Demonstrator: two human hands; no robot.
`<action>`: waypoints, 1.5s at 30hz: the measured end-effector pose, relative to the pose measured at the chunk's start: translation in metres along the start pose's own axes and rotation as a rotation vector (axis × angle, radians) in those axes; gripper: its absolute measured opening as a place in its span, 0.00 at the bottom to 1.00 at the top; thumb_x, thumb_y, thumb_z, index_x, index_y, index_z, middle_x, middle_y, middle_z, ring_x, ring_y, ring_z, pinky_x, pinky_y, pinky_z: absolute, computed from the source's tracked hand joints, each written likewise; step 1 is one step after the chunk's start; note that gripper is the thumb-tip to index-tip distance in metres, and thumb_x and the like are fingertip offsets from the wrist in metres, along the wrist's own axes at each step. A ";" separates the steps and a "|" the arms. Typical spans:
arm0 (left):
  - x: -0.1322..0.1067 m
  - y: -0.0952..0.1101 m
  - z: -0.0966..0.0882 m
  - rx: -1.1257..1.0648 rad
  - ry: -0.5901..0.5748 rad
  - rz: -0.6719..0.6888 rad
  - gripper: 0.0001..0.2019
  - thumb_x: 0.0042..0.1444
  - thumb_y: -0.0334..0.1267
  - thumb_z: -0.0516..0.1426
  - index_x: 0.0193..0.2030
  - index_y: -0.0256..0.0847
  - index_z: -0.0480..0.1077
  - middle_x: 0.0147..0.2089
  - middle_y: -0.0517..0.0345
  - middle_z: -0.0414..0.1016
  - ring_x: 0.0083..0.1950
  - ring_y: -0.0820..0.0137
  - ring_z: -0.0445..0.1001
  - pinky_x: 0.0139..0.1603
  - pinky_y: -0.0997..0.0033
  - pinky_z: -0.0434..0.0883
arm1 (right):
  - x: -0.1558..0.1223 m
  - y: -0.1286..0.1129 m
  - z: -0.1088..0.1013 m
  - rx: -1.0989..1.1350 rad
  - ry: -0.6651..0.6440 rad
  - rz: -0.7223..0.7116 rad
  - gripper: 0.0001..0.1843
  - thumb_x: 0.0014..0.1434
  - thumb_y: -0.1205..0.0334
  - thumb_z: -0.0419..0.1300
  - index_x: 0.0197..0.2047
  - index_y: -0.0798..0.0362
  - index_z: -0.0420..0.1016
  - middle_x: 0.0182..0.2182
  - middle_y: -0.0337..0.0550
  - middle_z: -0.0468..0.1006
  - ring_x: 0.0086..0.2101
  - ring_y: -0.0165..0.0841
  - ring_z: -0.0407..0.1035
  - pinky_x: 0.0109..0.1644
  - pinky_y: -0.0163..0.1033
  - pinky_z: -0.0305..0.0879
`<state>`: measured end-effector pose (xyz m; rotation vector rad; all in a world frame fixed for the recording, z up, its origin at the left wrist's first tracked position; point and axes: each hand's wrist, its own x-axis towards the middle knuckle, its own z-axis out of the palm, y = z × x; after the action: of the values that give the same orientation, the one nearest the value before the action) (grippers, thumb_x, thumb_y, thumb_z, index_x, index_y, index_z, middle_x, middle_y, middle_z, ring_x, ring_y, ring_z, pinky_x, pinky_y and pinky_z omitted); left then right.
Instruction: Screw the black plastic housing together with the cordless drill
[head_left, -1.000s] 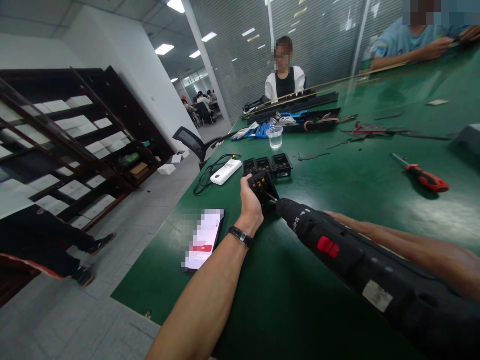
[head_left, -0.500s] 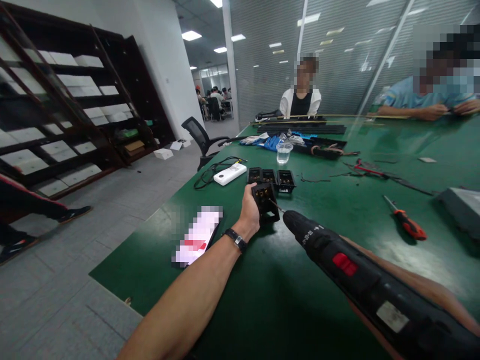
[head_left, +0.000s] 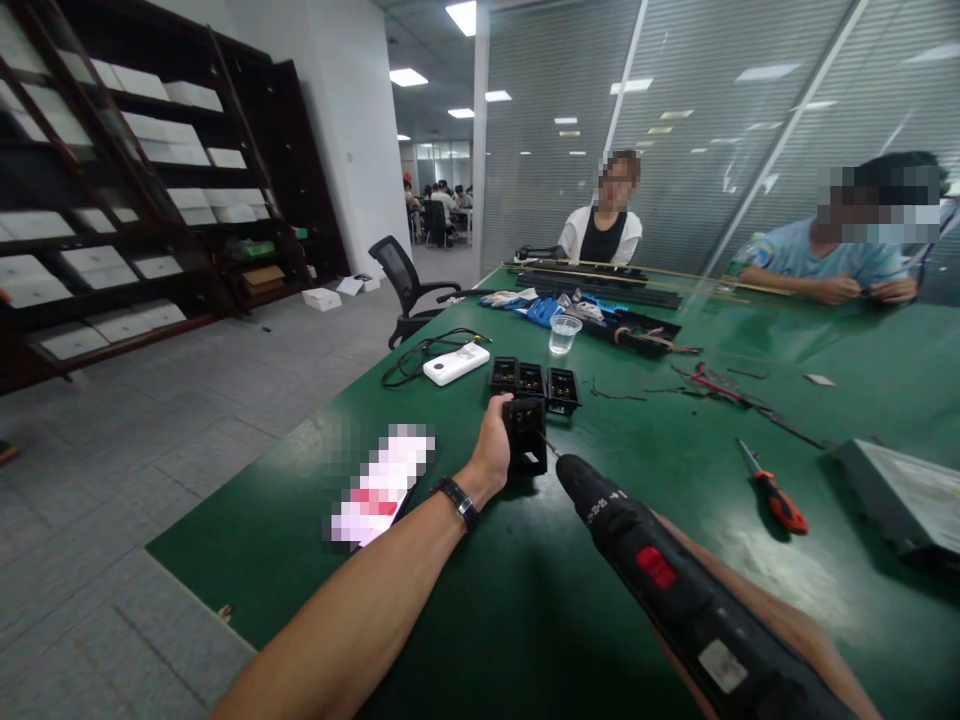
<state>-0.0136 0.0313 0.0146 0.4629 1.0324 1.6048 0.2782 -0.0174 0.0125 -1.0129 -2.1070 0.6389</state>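
Observation:
My left hand (head_left: 489, 450) grips a black rectangular socket-like box (head_left: 526, 440) by its left side, holding it tilted with its open face towards the drill. In my right hand (head_left: 750, 590), mostly hidden behind the tool, is a black cordless drill (head_left: 652, 560) with a red switch. Its thin bit (head_left: 549, 441) points left and reaches the box's right side; whether it touches a screw I cannot tell. Just beyond the held box, three similar black boxes (head_left: 562, 389) with brass-coloured parts inside stand on the green table (head_left: 465, 610).
Left of my forearm lies a phone (head_left: 386, 485). Farther off are a white power bank (head_left: 456, 364) with a black cable, a plastic cup (head_left: 564, 335) and blue gloves (head_left: 547, 312). To the right are an orange-handled screwdriver (head_left: 780, 502) and a grey metal box (head_left: 900, 500). Two people sit across the table.
The camera view has tilted up and shifted, so the table things sit lower in view. The held box has turned slightly, and the drill bit stays at it.

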 end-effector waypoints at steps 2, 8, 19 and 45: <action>0.002 -0.001 -0.001 -0.016 -0.007 0.013 0.25 0.62 0.58 0.49 0.33 0.37 0.73 0.27 0.50 0.76 0.28 0.64 0.74 0.32 0.66 0.70 | 0.002 -0.004 -0.001 -0.017 -0.063 -0.040 0.29 0.64 0.56 0.62 0.68 0.40 0.73 0.60 0.41 0.79 0.56 0.49 0.77 0.61 0.52 0.75; 0.000 0.000 0.001 -0.022 -0.007 0.023 0.25 0.63 0.56 0.48 0.33 0.37 0.73 0.26 0.51 0.75 0.26 0.65 0.73 0.31 0.67 0.70 | 0.000 0.005 -0.002 -0.037 -0.111 -0.097 0.30 0.68 0.56 0.59 0.72 0.38 0.66 0.64 0.38 0.75 0.59 0.44 0.74 0.63 0.49 0.69; 0.001 -0.001 0.002 -0.052 0.020 0.027 0.23 0.60 0.57 0.52 0.32 0.37 0.73 0.26 0.52 0.75 0.26 0.65 0.73 0.31 0.66 0.70 | 0.003 -0.005 -0.008 -0.125 -0.164 -0.079 0.30 0.69 0.52 0.59 0.72 0.41 0.66 0.65 0.39 0.75 0.61 0.43 0.72 0.65 0.46 0.66; -0.004 0.002 0.008 -0.152 0.036 0.028 0.20 0.61 0.53 0.54 0.32 0.38 0.75 0.25 0.55 0.75 0.26 0.67 0.73 0.31 0.69 0.69 | 0.012 -0.017 -0.012 -0.132 -0.223 -0.153 0.36 0.63 0.58 0.62 0.73 0.46 0.62 0.61 0.46 0.78 0.60 0.45 0.74 0.65 0.51 0.70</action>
<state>-0.0076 0.0302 0.0216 0.3479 0.9259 1.7078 0.2742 -0.0159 0.0365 -0.8730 -2.4232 0.5641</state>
